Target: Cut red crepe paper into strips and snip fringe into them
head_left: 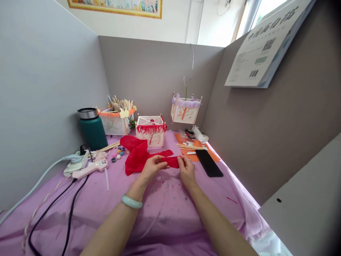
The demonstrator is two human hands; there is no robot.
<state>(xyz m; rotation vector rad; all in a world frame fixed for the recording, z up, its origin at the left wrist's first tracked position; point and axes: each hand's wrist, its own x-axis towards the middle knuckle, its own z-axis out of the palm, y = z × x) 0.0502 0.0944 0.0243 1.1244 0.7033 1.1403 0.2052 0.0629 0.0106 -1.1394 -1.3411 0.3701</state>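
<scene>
A small folded strip of red fabric or tissue paper (172, 162) is stretched between my two hands above the purple cloth. My left hand (154, 166) pinches its left end between thumb and fingers. At the right end, my right hand (187, 170) grips it the same way. Behind my left hand lies a larger crumpled red sheet (135, 156), spread on the table. Just beyond it stands a white box-shaped lantern (151, 133) with a red fringe and a painted tree. Tiny red scraps dot the cloth near my hands.
To the left are a pink glue gun (90, 169), a power strip (77, 163) with cables, a green bottle (92, 129) and a box of sticks (117, 121). At right lie a black phone (209, 163) and an orange sheet (214, 154). A purple-fringed lantern (185, 111) hangs behind.
</scene>
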